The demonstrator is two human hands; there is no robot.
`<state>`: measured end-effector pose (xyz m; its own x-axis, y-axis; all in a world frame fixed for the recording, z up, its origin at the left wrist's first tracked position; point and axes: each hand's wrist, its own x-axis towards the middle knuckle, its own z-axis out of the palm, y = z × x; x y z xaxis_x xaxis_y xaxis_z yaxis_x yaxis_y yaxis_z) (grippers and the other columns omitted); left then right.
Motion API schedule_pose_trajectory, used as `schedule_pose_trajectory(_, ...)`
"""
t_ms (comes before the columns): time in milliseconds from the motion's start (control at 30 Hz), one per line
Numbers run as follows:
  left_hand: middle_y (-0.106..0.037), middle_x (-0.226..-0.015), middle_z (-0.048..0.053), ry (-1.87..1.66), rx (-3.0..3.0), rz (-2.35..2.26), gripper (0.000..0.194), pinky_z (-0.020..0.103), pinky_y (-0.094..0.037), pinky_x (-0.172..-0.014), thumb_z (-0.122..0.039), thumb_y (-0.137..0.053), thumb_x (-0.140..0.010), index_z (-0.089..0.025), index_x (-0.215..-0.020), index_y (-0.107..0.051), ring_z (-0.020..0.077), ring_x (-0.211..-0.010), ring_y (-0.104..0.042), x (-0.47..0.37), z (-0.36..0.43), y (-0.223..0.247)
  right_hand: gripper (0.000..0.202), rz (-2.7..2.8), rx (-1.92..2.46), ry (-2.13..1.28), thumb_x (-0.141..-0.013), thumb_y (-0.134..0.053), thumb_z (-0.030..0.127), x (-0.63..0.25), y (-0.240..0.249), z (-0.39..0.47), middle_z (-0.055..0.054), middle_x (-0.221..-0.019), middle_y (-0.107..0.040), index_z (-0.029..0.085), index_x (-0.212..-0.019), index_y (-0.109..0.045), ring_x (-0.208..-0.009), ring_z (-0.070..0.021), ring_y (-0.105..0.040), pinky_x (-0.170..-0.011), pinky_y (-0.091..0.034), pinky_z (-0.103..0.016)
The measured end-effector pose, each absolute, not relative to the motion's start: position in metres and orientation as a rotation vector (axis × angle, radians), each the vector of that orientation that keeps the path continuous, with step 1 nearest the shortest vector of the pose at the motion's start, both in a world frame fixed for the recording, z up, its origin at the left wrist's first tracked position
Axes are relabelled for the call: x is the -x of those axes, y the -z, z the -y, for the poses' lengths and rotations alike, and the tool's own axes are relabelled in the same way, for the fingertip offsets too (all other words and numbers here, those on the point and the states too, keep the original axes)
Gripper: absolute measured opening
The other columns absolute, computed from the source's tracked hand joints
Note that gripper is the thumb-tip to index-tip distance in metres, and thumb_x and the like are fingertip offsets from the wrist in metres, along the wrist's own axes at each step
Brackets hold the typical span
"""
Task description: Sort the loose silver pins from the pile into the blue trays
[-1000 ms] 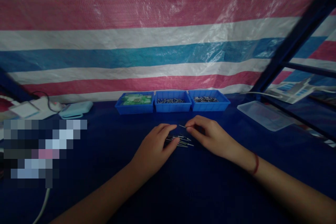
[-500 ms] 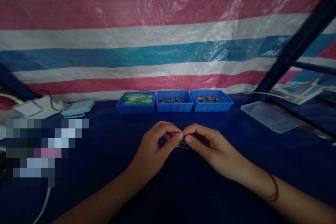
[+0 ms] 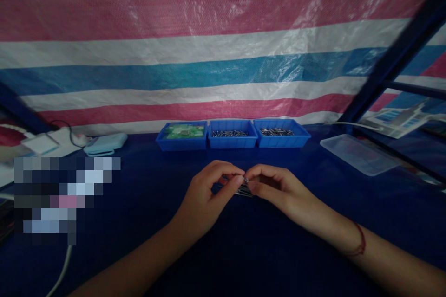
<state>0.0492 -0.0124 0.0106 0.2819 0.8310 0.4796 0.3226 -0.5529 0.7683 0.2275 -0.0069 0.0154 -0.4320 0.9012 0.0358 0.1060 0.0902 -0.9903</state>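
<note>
My left hand and my right hand meet fingertip to fingertip at the middle of the table. Thumb and forefinger of each are pinched on a small metal fastener, of which only a shiny bit shows between the tips. Its exact kind is too small to tell, and the fingers hide the rest. Just below and behind the fingertips, several thin metal fasteners lie on the dark blue tabletop, partly covered by my hands.
Along the back stand three blue bins: the left bin holds green-and-white packets, the middle bin and right bin metal fasteners. A clear plastic lid lies right. Leftward are a light blue case, a white cable and a blurred-out patch.
My fingertips have parted slightly, and a shiny metal bit now shows between them. My right thumb has shifted a little. The whole view has moved slightly.
</note>
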Motion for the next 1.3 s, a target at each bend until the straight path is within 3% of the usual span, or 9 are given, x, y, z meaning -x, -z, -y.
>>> schedule_pose_trajectory(333, -0.065, -0.086, 0.000, -1.184, -1.944, -1.150, 0.011, 0.024, -0.047, -0.072, -0.020, -0.055, -0.085, -0.020, -0.092, -0.064, 0.0122, -0.079, -0.061, -0.049, 0.010, -0.006, 0.013, 1.431, 0.995, -1.329, -0.072, -0.068, 0.027, -0.228, -0.015, 0.006, 0.002, -0.070, -0.062, 0.018, -0.080, -0.061, -0.062, -0.0081, -0.056, -0.058, -0.044, -0.021)
schedule_pose_trajectory(500, -0.065, -0.085, -0.001, -1.117, -1.890, -1.162, 0.011, 0.026, -0.047, -0.074, -0.023, -0.054, -0.086, -0.020, -0.089, -0.064, 0.0132, -0.079, -0.061, -0.050, 0.008, -0.005, 0.013, 1.528, 0.963, -1.181, -0.076, -0.065, 0.029, -0.229, -0.015, 0.008, 0.001, -0.070, -0.063, 0.019, -0.083, -0.062, -0.061, -0.0093, -0.056, -0.056, -0.044, -0.022)
schedule_pose_trajectory(600, -0.065, -0.083, 0.000, -1.035, -1.818, -1.141, 0.016, 0.028, -0.048, -0.074, -0.029, -0.050, -0.088, -0.020, -0.089, -0.063, 0.0144, -0.078, -0.061, -0.051, 0.008, -0.004, 0.010, 1.718, 0.983, -0.896, -0.080, -0.060, 0.029, -0.230, -0.016, 0.009, 0.000, -0.069, -0.060, 0.019, -0.081, -0.061, -0.061, -0.0106, -0.054, -0.056, -0.043, -0.024)
schedule_pose_trajectory(700, -0.065, -0.085, 0.002, -1.019, -1.727, -1.119, 0.023, 0.031, -0.049, -0.072, -0.033, -0.048, -0.089, -0.020, -0.104, -0.058, 0.0158, -0.078, -0.062, -0.052, 0.008, -0.001, 0.009, 1.859, 1.006, -0.520, -0.083, -0.057, 0.026, -0.237, -0.021, 0.000, 0.000, -0.071, -0.059, 0.019, -0.078, -0.060, -0.065, -0.0124, -0.054, -0.060, -0.043, -0.026)
schedule_pose_trajectory(800, -0.062, -0.087, 0.003, -1.061, -1.665, -1.113, 0.031, 0.031, -0.050, -0.070, -0.035, -0.047, -0.089, -0.020, -0.116, -0.049, 0.0156, -0.076, -0.062, -0.053, 0.008, 0.002, 0.011, 1.786, 1.083, -0.101, -0.085, -0.054, 0.027, -0.256, -0.024, -0.026, -0.003, -0.079, -0.062, 0.020, -0.080, -0.060, -0.072, -0.0152, -0.055, -0.068, -0.044, -0.029)
schedule_pose_trajectory(933, -0.061, -0.083, 0.002, -1.053, -1.669, -1.101, 0.030, 0.032, -0.050, -0.069, -0.033, -0.047, -0.088, -0.020, -0.116, -0.048, 0.0149, -0.073, -0.061, -0.053, 0.007, 0.004, 0.019, 1.614, 1.267, 0.271, -0.086, -0.051, 0.033, -0.292, -0.014, -0.073, -0.007, -0.083, -0.064, 0.019, -0.088, -0.064, -0.077, -0.0204, -0.057, -0.074, -0.044, -0.036)
schedule_pose_trajectory(1067, -0.060, -0.081, 0.002, -1.063, -1.684, -1.087, 0.029, 0.032, -0.050, -0.070, -0.030, -0.048, -0.088, -0.019, -0.115, -0.049, 0.0149, -0.072, -0.061, -0.053, 0.007, 0.004, 0.025, 1.771, 1.459, 0.362, -0.082, -0.055, 0.034, -0.311, 0.000, -0.092, -0.013, -0.097, -0.064, 0.017, -0.096, -0.067, -0.091, -0.0283, -0.057, -0.078, -0.043, -0.043)
schedule_pose_trajectory(1167, -0.061, -0.081, 0.002, -1.074, -1.702, -1.089, 0.029, 0.032, -0.050, -0.069, -0.030, -0.048, -0.088, -0.020, -0.115, -0.049, 0.0150, -0.071, -0.061, -0.052, 0.007, 0.003, 0.021, 1.806, 1.422, 0.323, -0.083, -0.052, 0.028, -0.306, -0.003, -0.080, -0.012, -0.089, -0.064, 0.015, -0.089, -0.067, -0.085, -0.0250, -0.058, -0.076, -0.044, -0.039)
schedule_pose_trajectory(1300, -0.063, -0.084, 0.002, -1.095, -1.806, -1.172, 0.028, 0.032, -0.049, -0.071, -0.027, -0.047, -0.088, -0.020, -0.115, -0.049, 0.0156, -0.076, -0.062, -0.047, 0.004, -0.001, 0.018, 2.137, 1.290, 0.024, -0.085, -0.049, 0.024, -0.286, -0.014, -0.057, -0.007, -0.081, -0.064, 0.015, -0.082, -0.065, -0.075, -0.0189, -0.059, -0.069, -0.045, -0.032)
